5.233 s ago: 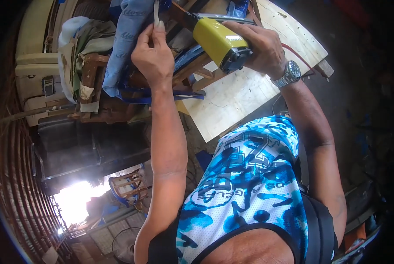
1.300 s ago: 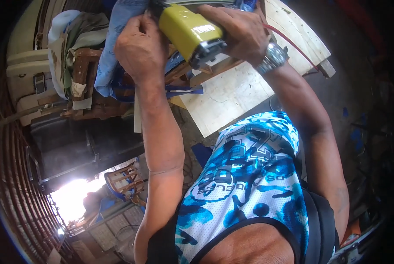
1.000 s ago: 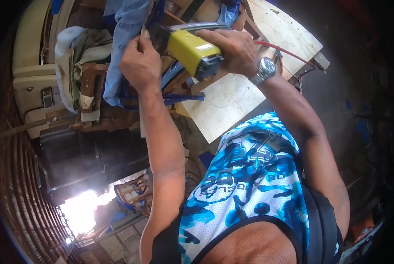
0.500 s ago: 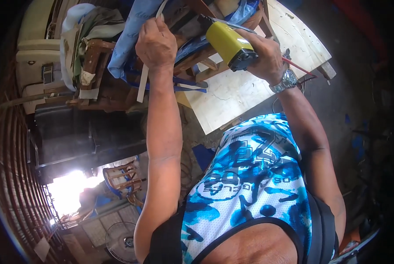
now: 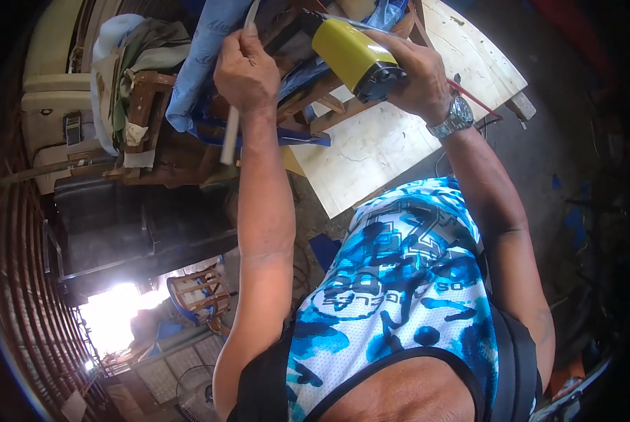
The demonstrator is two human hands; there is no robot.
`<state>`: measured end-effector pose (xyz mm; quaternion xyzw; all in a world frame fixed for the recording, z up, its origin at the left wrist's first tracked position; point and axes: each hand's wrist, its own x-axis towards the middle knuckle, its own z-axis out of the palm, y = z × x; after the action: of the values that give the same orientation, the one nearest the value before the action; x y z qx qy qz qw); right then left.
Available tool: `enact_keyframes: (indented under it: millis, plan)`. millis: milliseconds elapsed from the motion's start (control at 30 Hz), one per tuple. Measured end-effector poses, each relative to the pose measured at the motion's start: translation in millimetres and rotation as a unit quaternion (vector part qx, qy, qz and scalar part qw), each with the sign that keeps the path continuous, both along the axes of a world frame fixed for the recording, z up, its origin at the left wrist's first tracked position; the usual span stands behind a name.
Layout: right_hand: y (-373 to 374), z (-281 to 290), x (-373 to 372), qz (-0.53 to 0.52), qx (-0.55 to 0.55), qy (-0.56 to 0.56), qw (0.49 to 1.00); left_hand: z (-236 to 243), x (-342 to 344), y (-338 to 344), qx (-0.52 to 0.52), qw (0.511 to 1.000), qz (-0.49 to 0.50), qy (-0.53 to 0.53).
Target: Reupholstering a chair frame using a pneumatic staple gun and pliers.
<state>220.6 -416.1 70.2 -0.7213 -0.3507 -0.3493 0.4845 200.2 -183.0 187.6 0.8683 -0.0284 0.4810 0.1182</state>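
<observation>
My left hand [image 5: 247, 76] is closed, pinching a narrow off-white strip [image 5: 230, 137] whose loose end hangs below the wrist. Beside that hand is blue printed fabric [image 5: 204, 67], covering part of a wooden furniture frame [image 5: 339, 112]. Gripped in my right hand [image 5: 422, 79] is a yellow and black staple gun [image 5: 352, 53], its dark nose pointing toward the frame and the strip's upper part. A red air hose [image 5: 473, 97] trails to the right behind the watch wrist. The nose's exact contact with the frame cannot be made out.
Under the frame lies a pale, worn board [image 5: 371, 158] with a corner toward me. To the left stand another wooden frame [image 5: 146, 105] with draped cloth and a black padded piece [image 5: 111, 218]. Farther off are a chair frame [image 5: 199, 292] and a fan [image 5: 195, 394].
The staple gun and my right hand have shifted slightly left and up. My left hand keeps its pinch on the strip, and the whole view has moved a little.
</observation>
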Motion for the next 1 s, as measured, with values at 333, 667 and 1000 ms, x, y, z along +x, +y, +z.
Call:
enact_keyframes:
  millis: [333,667,1000]
  plan:
    - [14.6,28.4,9.5,0.008,-0.013,-0.050,0.999,29.8,-10.6,-4.1,0.022,0.994,0.062,0.090]
    - [33.0,36.1,21.8,-0.007,-0.020,-0.057,0.998,35.6,-16.0,-9.7,0.009,0.995,0.036,0.096]
    - [32.7,45.0,13.7,-0.047,-0.070,-0.034,0.996,38.7,-18.2,-8.3,0.027,0.995,0.030,0.094]
